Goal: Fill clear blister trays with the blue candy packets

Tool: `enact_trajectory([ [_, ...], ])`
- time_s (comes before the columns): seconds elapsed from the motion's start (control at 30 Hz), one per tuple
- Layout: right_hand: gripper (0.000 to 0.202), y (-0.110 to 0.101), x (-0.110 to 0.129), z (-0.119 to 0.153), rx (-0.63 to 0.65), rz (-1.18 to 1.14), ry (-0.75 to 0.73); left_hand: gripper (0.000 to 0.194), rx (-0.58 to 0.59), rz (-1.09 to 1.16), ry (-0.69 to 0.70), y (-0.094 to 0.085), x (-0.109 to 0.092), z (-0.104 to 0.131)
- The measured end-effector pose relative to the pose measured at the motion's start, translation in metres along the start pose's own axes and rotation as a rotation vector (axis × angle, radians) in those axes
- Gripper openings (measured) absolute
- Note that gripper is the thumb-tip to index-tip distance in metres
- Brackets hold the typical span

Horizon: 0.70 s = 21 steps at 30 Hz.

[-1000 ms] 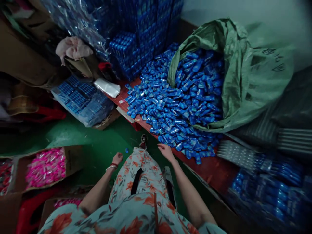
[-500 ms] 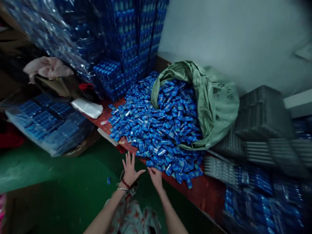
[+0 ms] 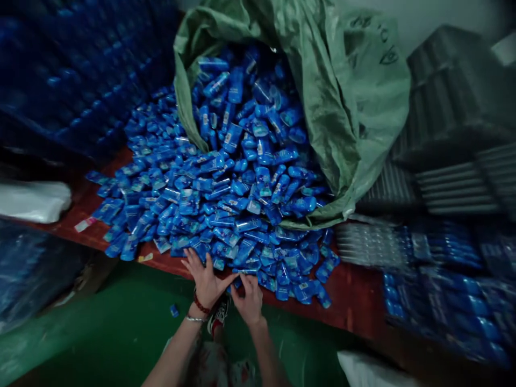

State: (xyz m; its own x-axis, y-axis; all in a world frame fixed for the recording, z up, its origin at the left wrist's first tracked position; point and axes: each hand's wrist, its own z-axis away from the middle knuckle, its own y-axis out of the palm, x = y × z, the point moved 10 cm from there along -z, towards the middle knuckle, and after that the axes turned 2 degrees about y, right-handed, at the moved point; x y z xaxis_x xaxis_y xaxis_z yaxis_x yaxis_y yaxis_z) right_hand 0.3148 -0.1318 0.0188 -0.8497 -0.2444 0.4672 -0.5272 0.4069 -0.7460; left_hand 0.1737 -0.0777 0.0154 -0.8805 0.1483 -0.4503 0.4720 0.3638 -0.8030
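A large heap of small blue bottles (image 3: 189, 201) lies loose on the red tabletop (image 3: 355, 301), spilling from a green woven sack (image 3: 334, 107). My left hand (image 3: 206, 282) is at the near edge of the heap, its fingers spread and its thumb pointing toward the right hand. Beside it, my right hand (image 3: 248, 298) has its fingers bent together with thumb and forefinger close. A little blue shows near those fingertips, but whether they pinch a bottle is unclear.
Clear plastic trays (image 3: 366, 244) and wrapped blue packs (image 3: 435, 306) sit at right, below grey tray stacks (image 3: 451, 113). Blurred stacks of blue packs (image 3: 72, 80) rise at left. A white plastic bundle (image 3: 34, 201) lies at the table's left. One blue piece (image 3: 173, 310) is on the green floor.
My view has moved closer to the heap and sack. Both hands have come nearer the table edge and each other; the left stays spread, the right stays bent.
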Motion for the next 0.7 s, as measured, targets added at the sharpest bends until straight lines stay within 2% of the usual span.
enact_trajectory([
  [0.1,0.044,0.003,-0.006,-0.008,0.061,0.085,0.087,0.128,0.001,-0.001,-0.002,0.006,-0.007,-0.011],
  [0.2,0.041,0.003,-0.012,-0.017,0.077,0.181,0.18,0.128,-0.023,0.008,-0.056,0.009,-0.011,-0.019],
  [0.27,0.038,0.0,-0.022,-0.023,0.05,0.262,0.24,0.128,-0.055,0.017,-0.09,0.009,-0.014,-0.024],
  [0.4,0.038,-0.015,-0.057,-0.037,-0.042,0.41,0.35,0.122,-0.127,0.026,-0.12,0.008,-0.021,-0.03],
  [0.53,0.043,-0.019,-0.088,-0.05,-0.007,0.378,0.372,0.119,-0.182,0.026,-0.119,0.006,-0.025,-0.034],
  [0.7,0.044,-0.021,-0.11,-0.059,0.017,0.356,0.407,0.118,-0.194,0.029,-0.13,0.006,-0.025,-0.036],
])
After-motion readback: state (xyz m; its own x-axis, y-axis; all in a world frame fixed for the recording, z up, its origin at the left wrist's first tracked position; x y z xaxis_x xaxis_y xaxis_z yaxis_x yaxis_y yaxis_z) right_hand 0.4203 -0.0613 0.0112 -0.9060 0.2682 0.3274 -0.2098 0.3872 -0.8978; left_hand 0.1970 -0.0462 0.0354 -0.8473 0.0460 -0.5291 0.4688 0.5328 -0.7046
